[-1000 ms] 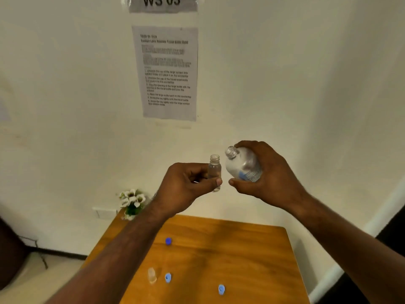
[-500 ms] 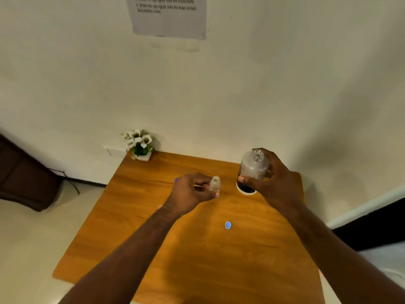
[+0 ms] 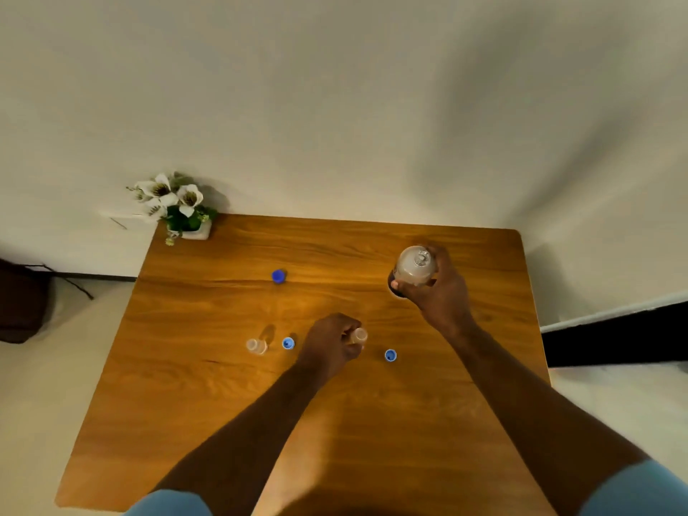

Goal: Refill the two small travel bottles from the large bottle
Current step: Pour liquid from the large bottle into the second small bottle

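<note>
Head view, looking down on a wooden bench (image 3: 231,404) set against a pale wall (image 3: 335,106). The right hand (image 3: 437,292) grips the large bottle (image 3: 415,268) at the far right of the bench; its fingers (image 3: 445,260) curl round the far side of the body and the thumb crosses the near side. The bottle is uncapped, mouth upward, roughly upright; whether its base touches the bench cannot be told. The left hand (image 3: 329,346) holds one small travel bottle (image 3: 359,335) near the bench's middle, the curled fingers closed round the body so that only the open neck shows at the hand's right side; contact with the bench is hidden by the hand. The second travel bottle (image 3: 256,345) stands alone, uncapped, to the left of the left hand and apart from it. Three blue caps lie loose on the wood: a light blue cap (image 3: 288,343) just right of the free-standing bottle, a second light blue cap (image 3: 390,355) to the right of the left hand, and a dark blue cap (image 3: 278,276) farther back, well apart from the others. A small white pot of artificial flowers (image 3: 175,206) occupies the far left corner. Both forearms are bare, with light blue sleeves (image 3: 167,504) at the bottom edge.
</note>
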Tool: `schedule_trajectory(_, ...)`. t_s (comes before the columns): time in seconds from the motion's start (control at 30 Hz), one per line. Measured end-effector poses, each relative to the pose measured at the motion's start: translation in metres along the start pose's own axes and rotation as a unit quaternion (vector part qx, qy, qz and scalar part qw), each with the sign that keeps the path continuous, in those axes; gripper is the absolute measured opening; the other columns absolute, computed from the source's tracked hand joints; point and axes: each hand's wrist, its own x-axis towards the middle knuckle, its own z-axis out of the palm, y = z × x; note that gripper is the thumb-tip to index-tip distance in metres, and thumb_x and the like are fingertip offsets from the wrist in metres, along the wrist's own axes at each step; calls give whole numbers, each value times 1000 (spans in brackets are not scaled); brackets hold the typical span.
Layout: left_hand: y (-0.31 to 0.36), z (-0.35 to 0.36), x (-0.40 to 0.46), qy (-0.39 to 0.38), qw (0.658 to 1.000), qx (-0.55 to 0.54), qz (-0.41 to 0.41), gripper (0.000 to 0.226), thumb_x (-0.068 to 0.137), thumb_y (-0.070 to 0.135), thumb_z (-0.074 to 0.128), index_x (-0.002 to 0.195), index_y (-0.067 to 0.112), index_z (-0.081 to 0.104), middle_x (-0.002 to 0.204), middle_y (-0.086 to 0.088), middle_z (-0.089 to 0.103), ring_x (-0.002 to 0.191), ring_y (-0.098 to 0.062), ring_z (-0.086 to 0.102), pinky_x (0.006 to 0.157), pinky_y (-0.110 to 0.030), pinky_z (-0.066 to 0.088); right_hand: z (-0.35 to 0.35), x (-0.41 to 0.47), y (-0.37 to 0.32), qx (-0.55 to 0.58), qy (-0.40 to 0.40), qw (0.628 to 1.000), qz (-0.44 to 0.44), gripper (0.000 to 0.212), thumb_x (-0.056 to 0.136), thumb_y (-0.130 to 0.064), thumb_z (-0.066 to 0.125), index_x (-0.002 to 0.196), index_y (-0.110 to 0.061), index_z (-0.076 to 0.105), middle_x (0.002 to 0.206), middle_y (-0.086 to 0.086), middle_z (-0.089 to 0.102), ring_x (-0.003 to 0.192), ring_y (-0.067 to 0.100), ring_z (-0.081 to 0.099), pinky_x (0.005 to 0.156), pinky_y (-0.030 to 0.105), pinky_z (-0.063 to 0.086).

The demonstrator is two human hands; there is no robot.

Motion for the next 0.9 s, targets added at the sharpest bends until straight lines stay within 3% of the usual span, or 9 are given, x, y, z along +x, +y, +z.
schedule_trajectory(0.1,-11,9,13,-28,999,23,8,39,76,19,87,113,18,74,114,-1,73,96,-14,69,85,-32,60,13,15,13,-12,6,1000,-3,81,66,-33,91,135,-23,49,126,-3,58,109,14,57,79,22,54)
schedule_trajectory(0.27,-19,15,22,-59,997,49,26,40,75,19,88,113,18,74,115,0,72,95,-7,63,81,-19,51,27,27,31,-16,2,1000,3,81,64,-30,92,133,-22,50,127,-2,59,111,14,56,83,27,55)
schedule_trajectory(0.43,-28,18,24,-66,996,50,23,42,75,20,88,114,21,73,114,4,72,94,-1,60,73,2,40,38,25,45,-26,-12,999,19,84,64,-33,92,135,-27,47,127,-6,58,111,12,55,81,19,52)
schedule_trajectory(0.63,-32,21,24,-72,996,50,23,44,77,22,87,118,22,70,116,7,70,96,1,59,72,5,40,43,25,49,-34,-19,999,11,85,66,-35,91,137,-30,45,130,-6,57,115,13,55,88,31,57)
schedule_trajectory(0.77,-31,21,23,-70,996,50,16,45,78,23,86,119,23,69,117,7,70,97,0,59,72,4,38,43,25,49,-36,-21,999,10,88,67,-36,90,139,-33,40,128,-12,52,116,13,55,88,28,57)
schedule_trajectory(0.9,-33,21,23,-71,996,55,20,51,78,25,86,125,22,66,123,4,69,104,-5,62,78,1,39,42,20,49,-26,-24,999,35,100,66,-34,91,147,-29,33,140,-4,51,123,12,50,95,34,55)
